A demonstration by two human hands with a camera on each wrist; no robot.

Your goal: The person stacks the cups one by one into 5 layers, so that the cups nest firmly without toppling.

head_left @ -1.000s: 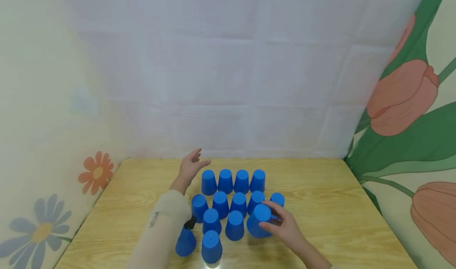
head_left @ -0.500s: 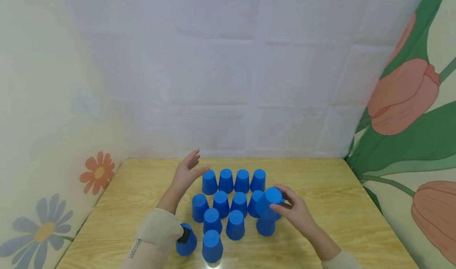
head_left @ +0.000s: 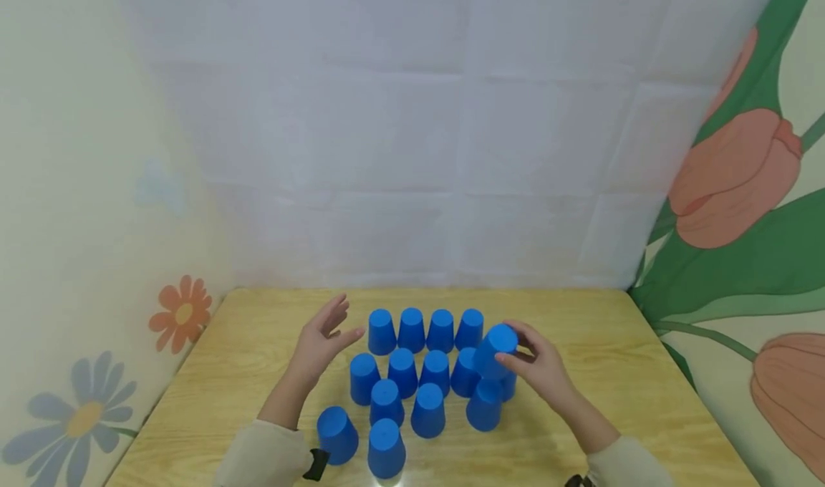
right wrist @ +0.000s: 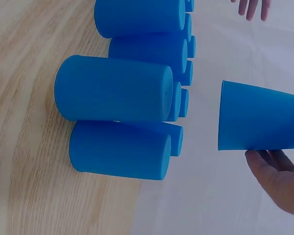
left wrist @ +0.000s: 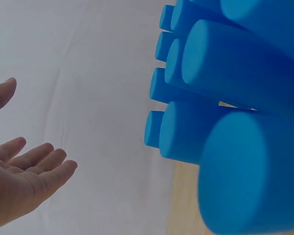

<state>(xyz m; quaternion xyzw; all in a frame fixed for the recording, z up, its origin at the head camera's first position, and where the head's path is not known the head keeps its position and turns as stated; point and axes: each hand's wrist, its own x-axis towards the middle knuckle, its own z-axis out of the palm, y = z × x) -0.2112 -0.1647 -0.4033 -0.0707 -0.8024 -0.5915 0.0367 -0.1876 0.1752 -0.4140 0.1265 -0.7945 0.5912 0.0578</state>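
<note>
My right hand [head_left: 541, 376] grips an upside-down blue cup [head_left: 496, 351], thumb on the near side and fingers behind. In the right wrist view the held cup [right wrist: 259, 117] is raised, with a gap between it and the standing cups. In the head view it overlaps a standing cup [head_left: 483, 407] and mostly hides one behind that [head_left: 510, 385]. My left hand [head_left: 319, 347] hovers left of the back row, nearest its leftmost cup [head_left: 382, 332]. The left wrist view shows this left hand [left wrist: 24, 181] with fingers spread and nothing in them.
Several more upside-down blue cups stand in loose rows on the wooden table [head_left: 580, 415]. Nearest the person are a front cup [head_left: 387, 450] and one at the left [head_left: 337, 435]. A white cloth [head_left: 387, 150] hangs behind the table, with flower-painted walls [head_left: 722, 186] at the sides.
My right hand has carried the cup up, back and slightly right, and a standing cup now shows below it. My left hand has drawn left and a little toward me, away from the back row.
</note>
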